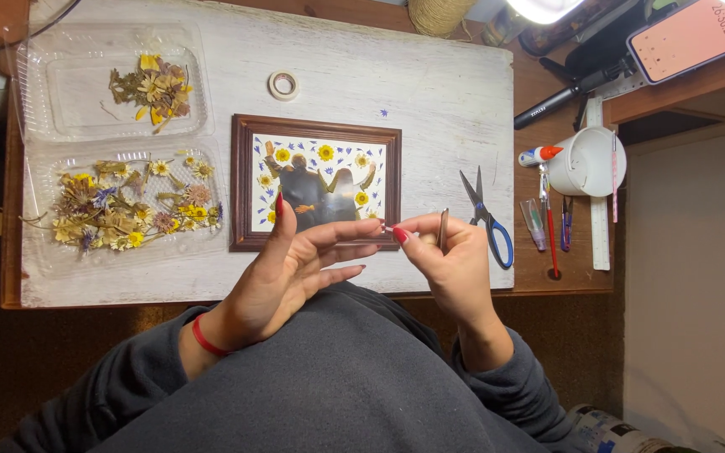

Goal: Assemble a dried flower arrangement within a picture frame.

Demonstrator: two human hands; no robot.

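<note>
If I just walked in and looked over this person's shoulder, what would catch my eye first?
Probably the dark wooden picture frame mid-board, its photo ringed with pressed yellow and blue flowers. Just below it, the left hand and right hand meet fingertip to fingertip. At left, clear plastic trays hold dried flowers.

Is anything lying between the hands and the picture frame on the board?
Nothing visible does. The left hand and right hand meet at the fingertips just over the lower edge of the picture frame. The scissors lie to the frame's right, the flower trays to its left.
</note>
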